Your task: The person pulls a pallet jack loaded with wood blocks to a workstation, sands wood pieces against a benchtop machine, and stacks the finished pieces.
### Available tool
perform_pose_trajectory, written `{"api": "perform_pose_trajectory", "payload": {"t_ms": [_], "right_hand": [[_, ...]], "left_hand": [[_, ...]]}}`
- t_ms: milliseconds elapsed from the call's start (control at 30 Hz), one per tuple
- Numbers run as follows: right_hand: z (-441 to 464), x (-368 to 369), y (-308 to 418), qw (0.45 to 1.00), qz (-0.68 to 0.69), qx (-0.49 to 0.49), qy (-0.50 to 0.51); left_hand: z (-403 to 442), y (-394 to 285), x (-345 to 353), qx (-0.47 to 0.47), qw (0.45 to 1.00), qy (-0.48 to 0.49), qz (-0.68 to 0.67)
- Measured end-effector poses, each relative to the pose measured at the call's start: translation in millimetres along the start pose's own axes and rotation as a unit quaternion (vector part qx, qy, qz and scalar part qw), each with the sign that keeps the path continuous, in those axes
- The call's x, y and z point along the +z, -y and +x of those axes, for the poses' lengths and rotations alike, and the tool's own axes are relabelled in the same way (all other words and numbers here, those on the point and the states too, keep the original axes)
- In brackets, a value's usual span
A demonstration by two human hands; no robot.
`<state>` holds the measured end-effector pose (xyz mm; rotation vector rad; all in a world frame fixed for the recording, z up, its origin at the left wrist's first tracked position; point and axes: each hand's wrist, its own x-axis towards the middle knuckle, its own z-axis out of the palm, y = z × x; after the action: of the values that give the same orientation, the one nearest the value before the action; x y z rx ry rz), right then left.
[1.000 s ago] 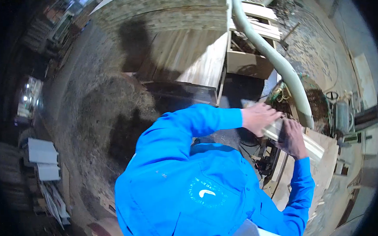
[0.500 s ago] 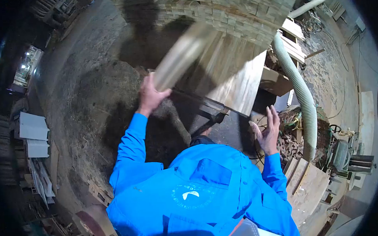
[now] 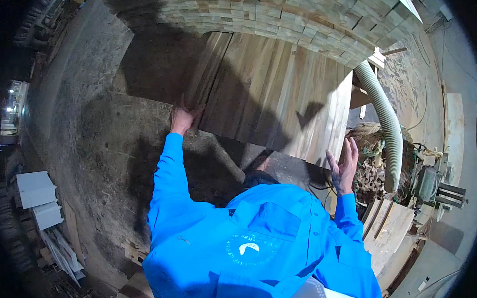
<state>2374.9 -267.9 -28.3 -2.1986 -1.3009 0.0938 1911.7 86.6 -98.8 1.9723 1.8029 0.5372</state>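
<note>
My left hand (image 3: pixel 182 119) grips the near end of a narrow wooden board (image 3: pixel 209 70) at the left edge of a row of boards (image 3: pixel 268 89). A thin dark gap separates that board from the row. My right hand (image 3: pixel 345 165) is raised near the row's right front corner, fingers spread, holding nothing. Behind the boards rises a tall stack of short wood pieces (image 3: pixel 275 19). Shadow falls over the left part of the row.
A ribbed hose (image 3: pixel 383 121) curves down on the right, beside a mesh basket of wood scraps (image 3: pixel 370 178). A wooden worktop (image 3: pixel 388 227) and a machine (image 3: pixel 429 183) stand at the right. White boxes (image 3: pixel 36 190) lie at the far left.
Both hands were together on wood at the right worktop. My left hand then carried a board leftward, and it now lies beside the row. My right hand let go and opened.
</note>
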Motion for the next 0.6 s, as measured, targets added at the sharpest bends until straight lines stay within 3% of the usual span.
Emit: {"api": "perform_pose_trajectory", "payload": {"t_ms": [100,167,200,233,333,433,600], "right_hand": [[5,11,9,1.000,0.002,0.006,-0.007],[8,16,10,1.000,-0.008,0.006,-0.011],[8,18,8,1.000,-0.008,0.008,-0.012],[5,20,7,1.000,-0.012,0.015,-0.018],[-2,23,12,0.998,0.017,0.053,-0.023],[-10,25,12,0.997,0.029,0.063,-0.032],[-36,16,10,0.993,0.046,0.081,-0.066]], "left_hand": [[10,42,23,0.069,0.993,-0.017,-0.093],[-13,59,23,-0.103,0.958,-0.084,-0.253],[-38,32,10,-0.191,0.928,-0.139,-0.289],[-52,20,23,-0.275,0.825,-0.242,-0.430],[-67,23,53,-0.319,0.597,-0.113,-0.727],[-51,-16,60,-0.371,0.563,-0.170,-0.719],[-61,-17,64,-0.339,0.612,-0.155,-0.698]]}}
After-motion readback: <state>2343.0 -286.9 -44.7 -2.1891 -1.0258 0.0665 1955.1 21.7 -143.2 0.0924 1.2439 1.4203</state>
